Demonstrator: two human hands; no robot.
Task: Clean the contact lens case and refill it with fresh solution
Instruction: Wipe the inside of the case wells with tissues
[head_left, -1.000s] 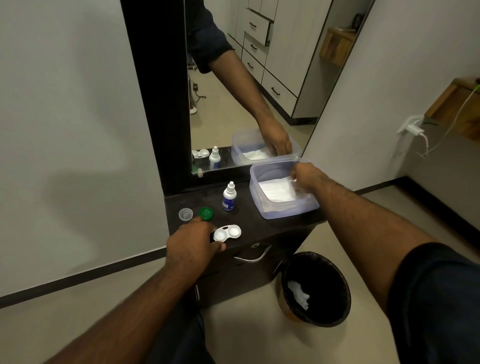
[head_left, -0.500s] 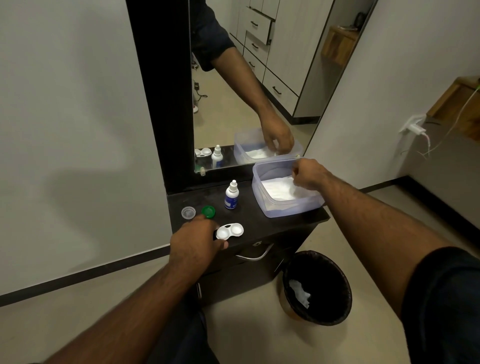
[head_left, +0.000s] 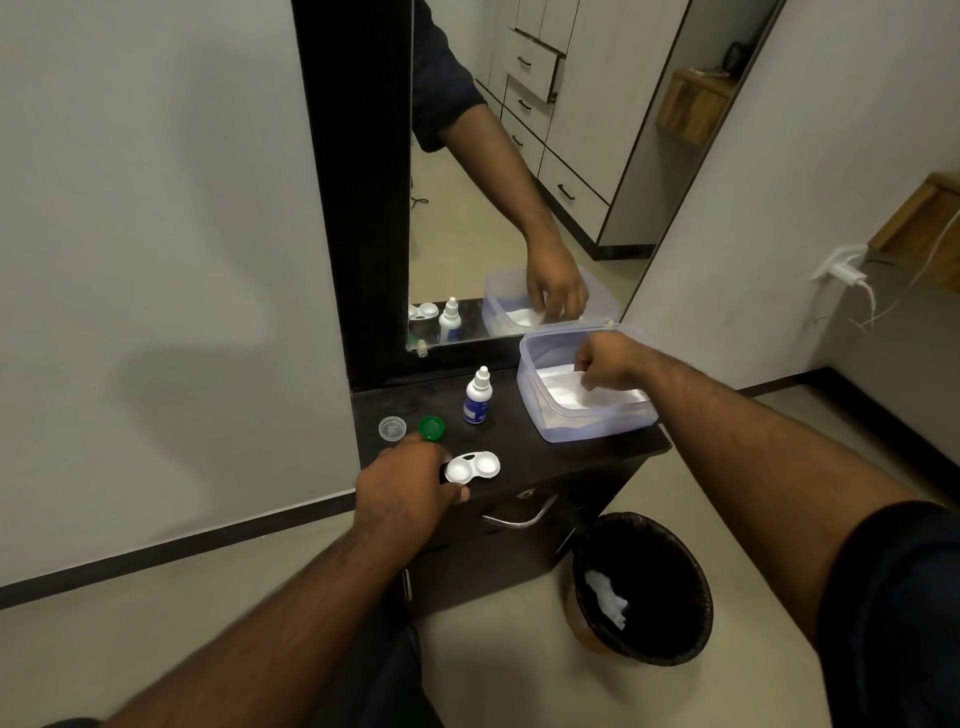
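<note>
The white plastic two-well contact lens case (head_left: 472, 466) lies flat on the dark desk (head_left: 524, 441) near its front edge, both wells uncovered. The left hand (head_left: 402, 491) rests at the left end of the case, its fingers curled against that end; whether it grips the case or only touches it cannot be told. Just behind the left hand stand two loose caps: a green round screw cap (head_left: 431, 428) and, to its left, a clear round screw cap (head_left: 392, 429). A small white dropper bottle with a blue label (head_left: 477, 396) stands upright behind the case, apart from it.

At the right end of the desk sits a translucent rectangular plastic tub (head_left: 597, 426) holding white tissue sheets (head_left: 563, 387). The right hand (head_left: 605, 361) reaches into the tub with fingers curled down onto the tissue, pinching it.

A mirror (head_left: 519, 171) with a dark frame stands behind the desk. On the floor beside the desk stands a round bin with a black liner (head_left: 644, 587), containing a crumpled white tissue (head_left: 605, 603).
</note>
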